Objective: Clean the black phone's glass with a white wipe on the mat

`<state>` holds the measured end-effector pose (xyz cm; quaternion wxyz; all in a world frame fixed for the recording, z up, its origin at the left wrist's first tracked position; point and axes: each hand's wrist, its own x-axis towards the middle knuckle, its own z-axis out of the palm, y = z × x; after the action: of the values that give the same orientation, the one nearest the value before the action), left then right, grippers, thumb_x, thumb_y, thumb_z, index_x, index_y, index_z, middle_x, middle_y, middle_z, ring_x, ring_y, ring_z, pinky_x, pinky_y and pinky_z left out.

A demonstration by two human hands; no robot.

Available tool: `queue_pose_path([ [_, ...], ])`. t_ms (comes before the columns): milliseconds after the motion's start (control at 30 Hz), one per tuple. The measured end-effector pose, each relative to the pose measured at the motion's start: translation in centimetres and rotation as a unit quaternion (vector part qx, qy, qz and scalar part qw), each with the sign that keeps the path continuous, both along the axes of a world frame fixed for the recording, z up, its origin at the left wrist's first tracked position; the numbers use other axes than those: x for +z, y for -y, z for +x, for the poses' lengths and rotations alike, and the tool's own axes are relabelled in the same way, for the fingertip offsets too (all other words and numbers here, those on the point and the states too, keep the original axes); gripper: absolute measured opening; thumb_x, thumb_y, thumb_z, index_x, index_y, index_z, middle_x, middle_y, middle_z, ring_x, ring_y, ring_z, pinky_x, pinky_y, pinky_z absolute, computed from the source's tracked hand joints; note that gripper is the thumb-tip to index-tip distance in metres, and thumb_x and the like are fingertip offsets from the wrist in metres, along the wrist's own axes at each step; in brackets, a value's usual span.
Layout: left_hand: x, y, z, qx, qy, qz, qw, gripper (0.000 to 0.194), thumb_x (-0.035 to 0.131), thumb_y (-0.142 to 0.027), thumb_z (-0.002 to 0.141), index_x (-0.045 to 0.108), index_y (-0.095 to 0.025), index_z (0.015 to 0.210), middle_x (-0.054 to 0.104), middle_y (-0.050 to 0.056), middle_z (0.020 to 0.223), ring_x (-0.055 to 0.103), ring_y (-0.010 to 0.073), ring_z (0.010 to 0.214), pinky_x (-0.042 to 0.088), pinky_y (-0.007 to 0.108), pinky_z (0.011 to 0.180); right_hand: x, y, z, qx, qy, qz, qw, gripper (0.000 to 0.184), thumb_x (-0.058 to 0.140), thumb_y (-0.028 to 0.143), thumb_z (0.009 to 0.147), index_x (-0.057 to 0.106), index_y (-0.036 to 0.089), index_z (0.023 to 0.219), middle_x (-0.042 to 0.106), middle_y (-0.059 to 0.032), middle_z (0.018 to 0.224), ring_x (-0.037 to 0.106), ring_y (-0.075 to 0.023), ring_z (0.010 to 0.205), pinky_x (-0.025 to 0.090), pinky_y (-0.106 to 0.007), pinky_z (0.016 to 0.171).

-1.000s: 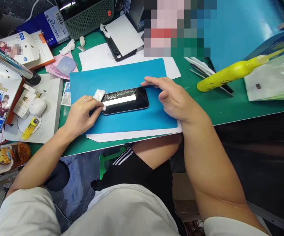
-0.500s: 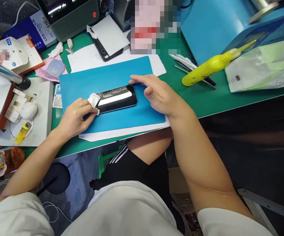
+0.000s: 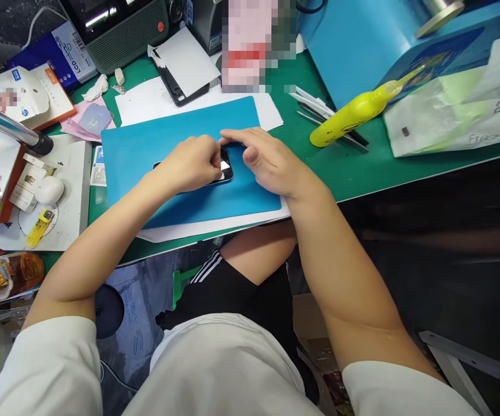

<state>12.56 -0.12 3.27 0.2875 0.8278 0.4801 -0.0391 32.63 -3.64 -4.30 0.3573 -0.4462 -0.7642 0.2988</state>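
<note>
A black phone point(image 3: 226, 171) lies screen-up on a blue mat point(image 3: 137, 150), mostly hidden under my hands. My left hand point(image 3: 195, 163) lies curled over the phone's screen, pressing a small white wipe against it; only a sliver of the wipe point(image 3: 224, 166) shows at my fingertips. My right hand point(image 3: 263, 159) rests at the phone's right end, its index finger stretched along the far edge and the thumb beside the phone. Only the phone's right corner and a bit of its left end show.
White sheets point(image 3: 145, 98) lie under and behind the mat on the green table point(image 3: 354, 167). A yellow squeeze bottle point(image 3: 354, 112) lies at the right on metal tools. A second phone point(image 3: 180, 86), boxes, a yellow lighter point(image 3: 39, 225) and a speaker surround the mat.
My left hand has slid the wipe from the phone's left end rightward across the screen, now covering most of it. My right hand has kept its place at the right end.
</note>
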Motion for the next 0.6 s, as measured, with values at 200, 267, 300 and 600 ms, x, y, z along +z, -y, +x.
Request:
queue_pose_path([
  [200, 0.6, 0.3, 2.7, -0.024, -0.031, 0.028, 0.999, 0.016, 0.065, -0.014, 0.083, 0.075, -0.02, 0.095, 0.074, 0.005, 0.088, 0.071, 0.0248, 0.089, 0.047, 0.033, 0.071, 0.0, -0.1, 0.0, 0.019, -0.002, -0.003, 1.0, 0.089, 0.02, 0.09, 0.096, 0.067, 0.033, 0.145, 0.075, -0.0083, 0.139, 0.065, -0.036, 0.131, 0.049, -0.058, 0.118],
  [267, 0.4, 0.1, 2.2, -0.025, -0.029, 0.029, 0.999, 0.012, 0.066, -0.015, 0.083, 0.075, -0.02, 0.09, 0.073, 0.005, 0.085, 0.07, 0.0247, 0.085, 0.048, 0.035, 0.071, 0.0, -0.1, 0.0, 0.013, -0.007, -0.001, 1.0, 0.088, 0.022, 0.09, 0.097, 0.067, 0.033, 0.146, 0.073, -0.0083, 0.142, 0.064, -0.0365, 0.133, 0.049, -0.06, 0.118],
  [300, 0.1, -0.2, 1.7, -0.021, -0.022, 0.03, 0.999, 0.009, 0.068, -0.015, 0.082, 0.075, -0.02, 0.085, 0.073, 0.004, 0.082, 0.07, 0.0249, 0.083, 0.049, 0.036, 0.072, 0.0, -0.1, 0.0, 0.009, -0.01, 0.0, 1.0, 0.087, 0.023, 0.09, 0.097, 0.067, 0.032, 0.146, 0.073, -0.0084, 0.143, 0.064, -0.037, 0.134, 0.049, -0.061, 0.118],
  [600, -3.3, -1.6, 0.4, -0.04, 0.093, 0.057, 0.993, 0.004, 0.077, -0.023, 0.082, 0.074, -0.021, 0.085, 0.07, 0.003, 0.078, 0.072, 0.03, 0.093, 0.056, 0.042, 0.082, 0.4, 0.1, -0.2, -0.005, 0.001, -0.015, 1.0, 0.094, 0.02, 0.094, 0.094, 0.066, 0.032, 0.149, 0.074, -0.0086, 0.142, 0.061, -0.0393, 0.138, 0.046, -0.065, 0.119],
])
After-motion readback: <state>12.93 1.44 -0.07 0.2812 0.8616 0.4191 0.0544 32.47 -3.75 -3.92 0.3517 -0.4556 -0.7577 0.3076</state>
